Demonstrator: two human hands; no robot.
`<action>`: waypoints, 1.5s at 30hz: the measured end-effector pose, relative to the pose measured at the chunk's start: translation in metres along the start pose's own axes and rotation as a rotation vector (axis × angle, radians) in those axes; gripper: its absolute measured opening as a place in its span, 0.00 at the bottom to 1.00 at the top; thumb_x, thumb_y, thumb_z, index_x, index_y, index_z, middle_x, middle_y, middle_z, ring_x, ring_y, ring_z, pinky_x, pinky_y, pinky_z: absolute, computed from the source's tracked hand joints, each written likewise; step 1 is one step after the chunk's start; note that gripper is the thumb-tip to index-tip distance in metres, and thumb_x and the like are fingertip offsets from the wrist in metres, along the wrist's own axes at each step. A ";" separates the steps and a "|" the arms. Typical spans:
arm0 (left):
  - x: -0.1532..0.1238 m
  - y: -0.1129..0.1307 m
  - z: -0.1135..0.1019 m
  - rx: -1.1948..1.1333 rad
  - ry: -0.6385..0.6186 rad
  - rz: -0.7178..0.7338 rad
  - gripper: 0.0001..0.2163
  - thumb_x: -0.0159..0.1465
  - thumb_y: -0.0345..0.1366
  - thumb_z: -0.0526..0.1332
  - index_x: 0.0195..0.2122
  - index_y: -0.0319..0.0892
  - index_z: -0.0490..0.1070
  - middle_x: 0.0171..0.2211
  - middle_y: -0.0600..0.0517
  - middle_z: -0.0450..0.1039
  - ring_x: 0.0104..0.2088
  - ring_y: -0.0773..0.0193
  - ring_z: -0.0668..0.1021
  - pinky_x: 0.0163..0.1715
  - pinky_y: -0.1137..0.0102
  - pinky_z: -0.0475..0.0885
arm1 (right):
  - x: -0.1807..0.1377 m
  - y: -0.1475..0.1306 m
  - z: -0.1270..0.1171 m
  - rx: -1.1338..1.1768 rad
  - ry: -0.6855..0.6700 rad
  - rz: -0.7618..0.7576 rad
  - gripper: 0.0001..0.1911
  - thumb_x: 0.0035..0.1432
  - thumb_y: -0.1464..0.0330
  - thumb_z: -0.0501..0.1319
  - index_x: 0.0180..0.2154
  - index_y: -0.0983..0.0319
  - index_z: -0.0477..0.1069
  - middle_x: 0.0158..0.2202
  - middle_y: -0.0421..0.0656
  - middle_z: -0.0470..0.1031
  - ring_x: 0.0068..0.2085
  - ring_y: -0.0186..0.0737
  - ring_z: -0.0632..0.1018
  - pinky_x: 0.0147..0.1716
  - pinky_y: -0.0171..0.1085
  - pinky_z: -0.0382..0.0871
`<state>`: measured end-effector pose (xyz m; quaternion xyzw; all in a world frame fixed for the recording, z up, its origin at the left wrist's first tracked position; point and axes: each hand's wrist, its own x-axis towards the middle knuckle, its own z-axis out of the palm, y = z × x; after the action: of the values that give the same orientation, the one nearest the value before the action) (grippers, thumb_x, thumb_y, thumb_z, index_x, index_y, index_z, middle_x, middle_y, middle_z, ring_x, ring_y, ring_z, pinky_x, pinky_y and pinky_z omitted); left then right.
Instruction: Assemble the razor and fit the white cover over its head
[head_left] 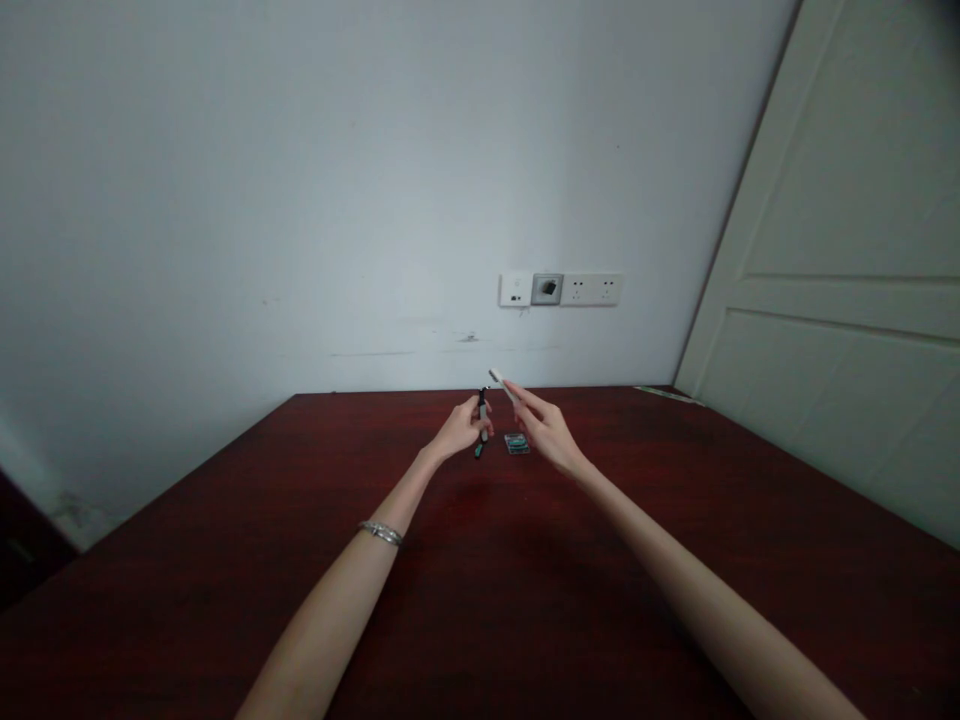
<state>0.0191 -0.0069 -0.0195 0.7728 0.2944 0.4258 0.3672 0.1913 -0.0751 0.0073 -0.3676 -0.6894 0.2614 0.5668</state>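
Note:
My left hand (463, 430) is closed around a slim black-and-grey tool (483, 410), held upright with its dark top above the fingers. A short dark piece with a teal patch (478, 451) shows just below that hand; whether it is part of the tool I cannot tell. My right hand (549, 432) pinches a thin white stick-like tool (502, 380) with a greyish tip, tilted up and to the left. The two tools are close together but apart. Between the hands, a small clear case with teal contents (517, 443) lies on the table.
The dark red wooden table (480, 620) meets a white wall (300, 200) at its back edge. Sockets (592, 289) and a grey switch plate (547, 289) are on the wall. A pale panelled door (840, 300) stands at the right. A thin pale strip (667, 394) lies at the back right.

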 end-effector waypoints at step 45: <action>0.006 0.028 -0.007 -0.219 -0.040 -0.090 0.13 0.51 0.34 0.64 0.34 0.36 0.63 0.23 0.54 0.70 0.22 0.68 0.74 0.23 0.75 0.68 | -0.011 -0.010 0.043 0.001 0.143 -0.026 0.26 0.58 0.61 0.50 0.56 0.63 0.63 0.23 0.39 0.67 0.19 0.28 0.60 0.17 0.29 0.58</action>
<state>0.0198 -0.0160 0.0082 0.7223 0.2732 0.4229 0.4742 0.1487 -0.0875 -0.0013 -0.3761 -0.6518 0.2272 0.6181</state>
